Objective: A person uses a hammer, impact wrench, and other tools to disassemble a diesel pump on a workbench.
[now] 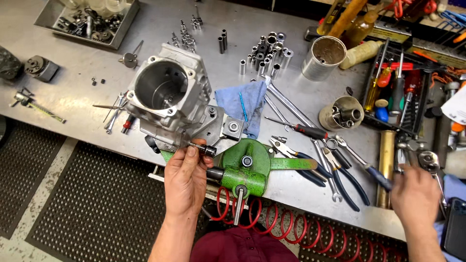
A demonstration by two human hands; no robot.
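Both hands busy: left hand [186, 178] fingers pinch a socket bit [204, 148]; right hand [415, 196] grips a blue-handled tool [378, 177].

Dark phone screen [455, 228] at right edge; white printed paper [456, 109] above it.

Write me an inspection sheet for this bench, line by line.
Surface: grey metal bench, scuffed.
Job's things: aluminium engine cylinder clamped in green vise; small socket bit.
Clutter: blue rag, loose sockets, wrenches, pliers, two tins, parts tray.
Hands: left hand pinches the socket bit; right hand reaches among tools at the right, blurred.
Cables: red coiled hose below the bench edge.
Surroundings: black perforated floor mats.
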